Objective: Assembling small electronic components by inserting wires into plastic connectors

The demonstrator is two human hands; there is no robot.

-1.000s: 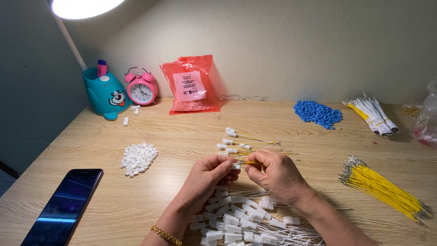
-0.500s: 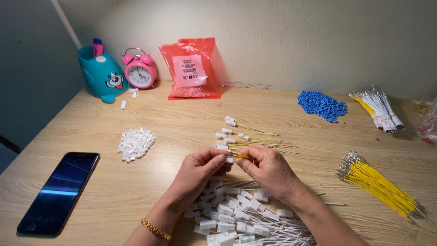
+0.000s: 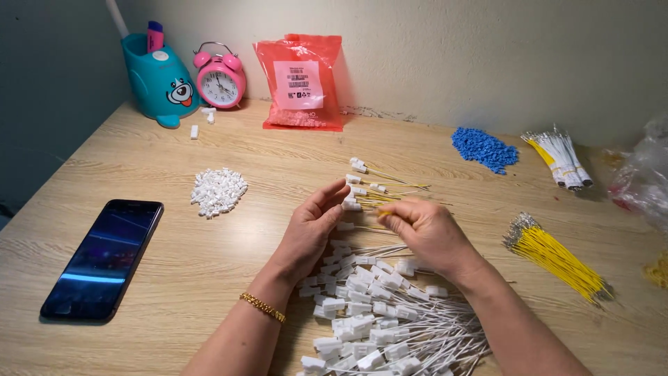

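My left hand (image 3: 312, 231) pinches a small white connector (image 3: 351, 205) at its fingertips. My right hand (image 3: 426, 233) holds a thin yellow wire (image 3: 382, 212) with its end against that connector. Both hands meet above the wooden table (image 3: 174, 146). Just beyond the fingers lie a few finished yellow wires with white connectors (image 3: 379, 182). Under my wrists spreads a heap of white connectors on white wires (image 3: 369, 317). A gold bracelet sits on my left wrist.
A pile of loose white connectors (image 3: 218, 190) and a dark phone (image 3: 104, 257) lie on the left. At the back stand a teal pen holder (image 3: 158, 80), a pink alarm clock (image 3: 220, 79) and a red bag (image 3: 300, 82). To the right are blue beads (image 3: 485, 148), a yellow wire bundle (image 3: 557, 254) and a white wire bundle (image 3: 560, 157).
The view has tilted down, so the lamp is out of frame. My hands stay together over the heap, with the fingertips shifted slightly around the connector and wire.
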